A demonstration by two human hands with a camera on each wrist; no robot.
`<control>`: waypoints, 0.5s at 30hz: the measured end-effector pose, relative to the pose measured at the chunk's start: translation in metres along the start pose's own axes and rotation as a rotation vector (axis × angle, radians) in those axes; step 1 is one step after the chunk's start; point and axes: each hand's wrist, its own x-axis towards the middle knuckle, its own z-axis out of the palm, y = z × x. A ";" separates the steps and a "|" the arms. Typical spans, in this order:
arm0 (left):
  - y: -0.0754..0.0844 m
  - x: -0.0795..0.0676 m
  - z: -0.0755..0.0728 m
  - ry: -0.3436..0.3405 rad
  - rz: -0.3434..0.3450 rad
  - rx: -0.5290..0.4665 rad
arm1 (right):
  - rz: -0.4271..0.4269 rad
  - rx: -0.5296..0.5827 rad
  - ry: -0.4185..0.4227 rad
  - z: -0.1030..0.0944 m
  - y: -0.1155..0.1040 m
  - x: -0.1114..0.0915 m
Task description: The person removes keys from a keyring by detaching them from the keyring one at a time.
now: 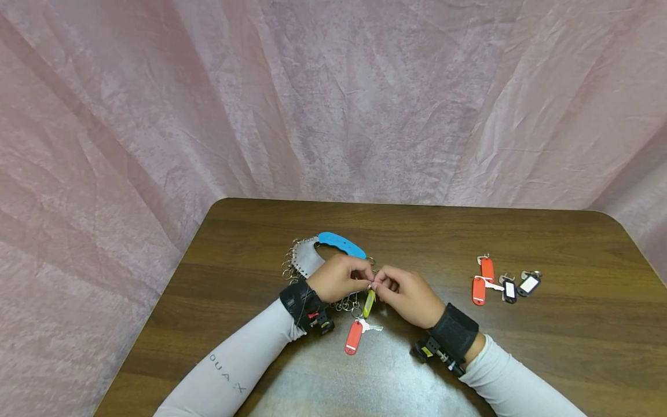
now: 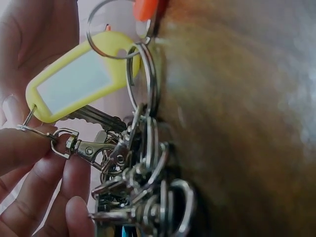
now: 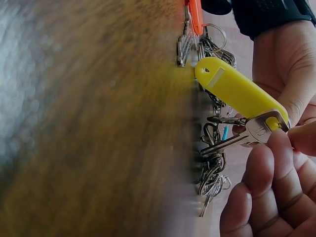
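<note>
Between the fingertips of the left hand [image 1: 339, 278] and the right hand [image 1: 409, 294], a small ring [image 2: 37, 131] is pinched, thumb and forefinger closed from each side; whether the head of the key [image 3: 259, 129] is also gripped on the right cannot be told. Just beside the fingers, a yellow tag [image 3: 242, 89] is held by this ring, to which a swivel clasp [image 2: 81, 147] is linked. The ring is probably best steadied on the left and eased by small turns on the right, tag and key being kept from snagging on the crowded clasps and rings [image 2: 153, 212]; with force, the thin wire could be sprung loose.

Nearer the person than the fingers, a red tag [image 1: 353, 337] is seen; beyond and left of them, a grey plate [image 1: 307, 260] with a blue handle [image 1: 341, 242] is partly covered. Well to their right, red tags [image 1: 487, 270] and black tags [image 1: 509, 292] are grouped. Under the fingers, a wood-grained table [image 1: 250, 243] is marked by pale glare; past its far edge, a pink curtain [image 1: 339, 104] is hung in folds.
</note>
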 end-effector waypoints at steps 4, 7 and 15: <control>0.000 -0.001 0.000 0.005 0.019 0.005 | 0.001 0.009 -0.003 0.000 0.001 0.000; 0.001 -0.001 -0.001 0.010 0.040 0.015 | 0.009 0.007 0.000 0.000 0.002 0.000; -0.001 -0.001 -0.001 0.009 0.067 0.024 | 0.037 -0.005 -0.004 -0.001 0.003 0.000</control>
